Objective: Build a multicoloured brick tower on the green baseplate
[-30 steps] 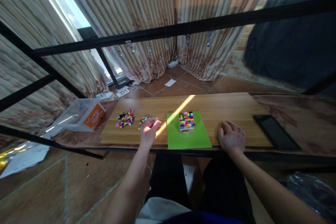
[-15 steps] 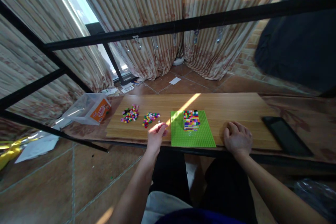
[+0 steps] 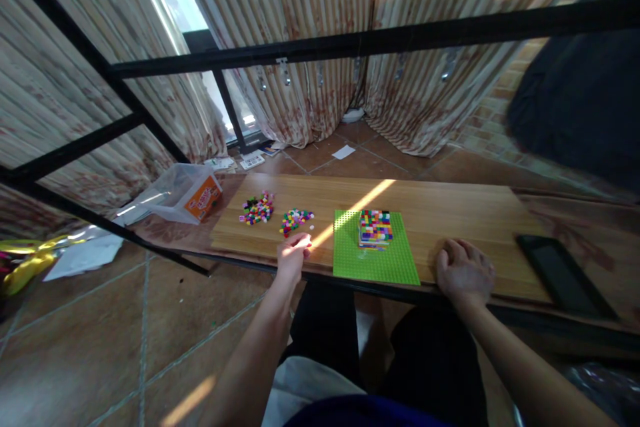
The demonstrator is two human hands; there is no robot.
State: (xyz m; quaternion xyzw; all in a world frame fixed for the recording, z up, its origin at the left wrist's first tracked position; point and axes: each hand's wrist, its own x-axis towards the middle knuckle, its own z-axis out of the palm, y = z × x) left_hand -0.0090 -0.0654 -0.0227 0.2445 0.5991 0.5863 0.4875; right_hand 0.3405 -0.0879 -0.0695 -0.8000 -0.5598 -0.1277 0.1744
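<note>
My left hand (image 3: 294,257) is held low over the wooden board's front edge, just short of the small pile of coloured bricks (image 3: 295,219). Its thumb and finger are pinched together. A reddish fleck shows at the fingertips, too small to make out. One loose white brick (image 3: 311,227) lies just beyond them. To the right, a green baseplate (image 3: 350,260) carries a low block built of many coloured bricks (image 3: 376,227). My right hand (image 3: 465,271) rests on the board right of the baseplate, its fingers loosely curled under, with nothing visible in it.
A second brick pile (image 3: 259,208) lies farther left on the wooden board (image 3: 450,203). Beyond it stands a clear plastic box (image 3: 183,190) with an orange label. A dark phone-like slab (image 3: 563,273) lies at the right. A black metal bar (image 3: 320,50) crosses behind the board.
My left hand has drawn slightly away from the baseplate, leftward and toward me, still pinched. My right hand stays resting on the board. The view has shifted a little.
</note>
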